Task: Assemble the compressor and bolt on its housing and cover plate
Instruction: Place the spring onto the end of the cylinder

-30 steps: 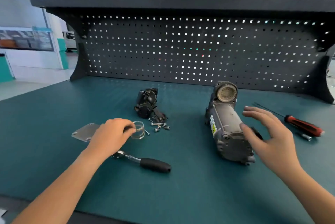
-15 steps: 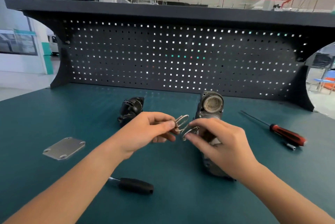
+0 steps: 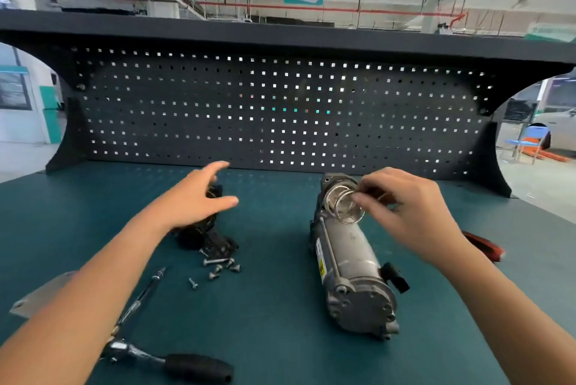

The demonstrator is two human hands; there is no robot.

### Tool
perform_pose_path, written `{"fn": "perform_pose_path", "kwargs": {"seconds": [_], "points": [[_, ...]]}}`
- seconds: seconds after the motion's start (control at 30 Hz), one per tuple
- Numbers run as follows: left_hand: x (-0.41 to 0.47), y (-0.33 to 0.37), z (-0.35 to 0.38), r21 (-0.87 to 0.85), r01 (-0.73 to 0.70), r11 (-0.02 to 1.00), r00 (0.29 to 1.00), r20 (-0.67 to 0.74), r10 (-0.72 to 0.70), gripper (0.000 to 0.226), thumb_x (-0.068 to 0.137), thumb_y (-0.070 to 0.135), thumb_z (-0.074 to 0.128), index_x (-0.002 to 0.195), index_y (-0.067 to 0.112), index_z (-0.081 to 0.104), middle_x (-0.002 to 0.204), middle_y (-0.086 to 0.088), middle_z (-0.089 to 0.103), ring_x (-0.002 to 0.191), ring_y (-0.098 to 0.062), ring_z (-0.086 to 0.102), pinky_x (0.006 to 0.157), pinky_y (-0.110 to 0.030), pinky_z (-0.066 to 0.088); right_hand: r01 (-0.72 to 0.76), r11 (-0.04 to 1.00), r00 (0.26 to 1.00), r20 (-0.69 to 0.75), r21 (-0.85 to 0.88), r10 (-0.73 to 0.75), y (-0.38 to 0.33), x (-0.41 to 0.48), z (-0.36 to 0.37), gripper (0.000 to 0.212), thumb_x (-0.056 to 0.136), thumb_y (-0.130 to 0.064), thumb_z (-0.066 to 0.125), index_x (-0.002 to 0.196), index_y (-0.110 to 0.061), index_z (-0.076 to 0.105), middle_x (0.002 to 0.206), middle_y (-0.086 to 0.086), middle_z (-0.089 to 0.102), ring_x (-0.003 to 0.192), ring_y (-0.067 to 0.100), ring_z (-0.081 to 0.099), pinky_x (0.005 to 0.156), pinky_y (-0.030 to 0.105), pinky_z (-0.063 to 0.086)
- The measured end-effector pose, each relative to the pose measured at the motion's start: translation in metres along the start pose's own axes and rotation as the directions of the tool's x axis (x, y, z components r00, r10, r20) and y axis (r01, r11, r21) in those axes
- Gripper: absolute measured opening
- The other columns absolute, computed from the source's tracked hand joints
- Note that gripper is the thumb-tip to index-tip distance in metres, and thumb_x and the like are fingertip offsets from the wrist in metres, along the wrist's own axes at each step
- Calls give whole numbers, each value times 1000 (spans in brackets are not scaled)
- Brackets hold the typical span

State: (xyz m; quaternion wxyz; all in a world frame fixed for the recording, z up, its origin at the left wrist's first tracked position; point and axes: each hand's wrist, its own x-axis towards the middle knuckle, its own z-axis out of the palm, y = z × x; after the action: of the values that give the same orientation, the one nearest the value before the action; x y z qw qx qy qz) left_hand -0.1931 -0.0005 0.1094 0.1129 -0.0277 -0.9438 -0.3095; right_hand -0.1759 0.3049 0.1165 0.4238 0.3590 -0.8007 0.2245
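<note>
now, right hand (image 3: pixel 414 216) pinching one spring (image 3: pixel 344 208), left hand (image 3: pixel 199 200) spread wide, one compressor body (image 3: pixel 352 257)

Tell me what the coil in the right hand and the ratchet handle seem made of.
The coil looks like thin steel wire: bright, glinting silver. The ratchet handle looks like rubber or plastic: matte black, without shine.
</note>
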Motion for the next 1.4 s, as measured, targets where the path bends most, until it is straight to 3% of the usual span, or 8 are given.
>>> {"fn": "perform_pose_path", "kwargs": {"seconds": [0.07, 0.17, 0.3, 0.37, 0.63, 0.77, 0.97, 1.4], "points": [[12, -30, -2, 80, 207, 975, 978, -53, -203, 80, 85, 35, 66, 148, 26, 18, 151, -15, 22, 134, -31, 33, 108, -39, 29, -90, 996, 995, -42, -10, 89, 19, 0, 2, 7, 75, -2, 74, 79, -1, 68, 72, 8, 64, 62, 18, 56, 68, 4, 36], [19, -65, 9, 5, 295, 956, 955, 30, -295, 79, 84, 27, 69, 147, 21, 22, 146, -15, 35, 127, -30, 42, 101, -35, 35, -113, 994, 992, -48, 16, 113, 34, -4, 17, 9, 74, 2, 74, 80, 1, 68, 77, 9, 65, 65, 9, 54, 70, 2, 38], [24, -80, 20, -46, 275, 960, 960, -44, -277, 61, 87, 27, 64, 137, 27, 29, 119, -5, 52, 81, -20, 54, 54, -27, 43, -134, 991, 991, 8, 19, 134, 44, -11, 43, 12, 76, 2, 73, 86, 5, 68, 86, 15, 68, 72, 28, 64, 71, 38, 56], [27, -83, 22, -63, 280, 958, 955, -78, -284, 58, 88, 28, 62, 136, 28, 29, 113, -2, 48, 75, -19, 52, 48, -26, 42, -129, 992, 992, -12, 17, 129, 46, -13, 50, 10, 75, 3, 73, 83, 6, 67, 81, 16, 67, 69, 31, 63, 65, 45, 56], [33, -90, 29, -113, 282, 953, 950, -106, -294, 72, 86, 23, 65, 143, 28, 20, 130, -11, 46, 71, -26, 55, 56, -34, 49, -119, 993, 982, -146, 28, 121, 49, -12, 60, 8, 74, 3, 72, 78, 7, 67, 80, 18, 63, 63, 31, 61, 56, 42, 55], [34, -101, 32, -272, 314, 909, 931, -100, -352, 84, 84, 25, 69, 146, 36, 13, 148, -9, 33, 95, -27, 53, 60, -33, 52, -150, 989, 972, -181, 7, 149, 51, -12, 61, 9, 73, -3, 74, 75, 3, 68, 72, 14, 60, 53, 24, 55, 49, 32, 46], [37, -110, 38, -403, 299, 865, 935, -56, -349, 84, 80, 22, 73, 144, 33, 21, 132, -4, 45, 105, -25, 50, 63, -30, 47, -249, 964, 952, -157, 96, 262, 50, -13, 63, 6, 75, -2, 75, 78, 1, 71, 69, 8, 69, 59, 15, 57, 61, 23, 46], [41, -120, 35, -482, 293, 825, 916, -107, -388, 81, 67, 19, 84, 133, 16, 36, 122, -8, 54, 108, -29, 55, 69, -38, 51, -637, 606, 761, 263, 477, 593, 61, -12, 48, 15, 88, -13, 63, 74, -18, 63, 61, -3, 69, 61, 11, 69, 57, 17, 51]]}}
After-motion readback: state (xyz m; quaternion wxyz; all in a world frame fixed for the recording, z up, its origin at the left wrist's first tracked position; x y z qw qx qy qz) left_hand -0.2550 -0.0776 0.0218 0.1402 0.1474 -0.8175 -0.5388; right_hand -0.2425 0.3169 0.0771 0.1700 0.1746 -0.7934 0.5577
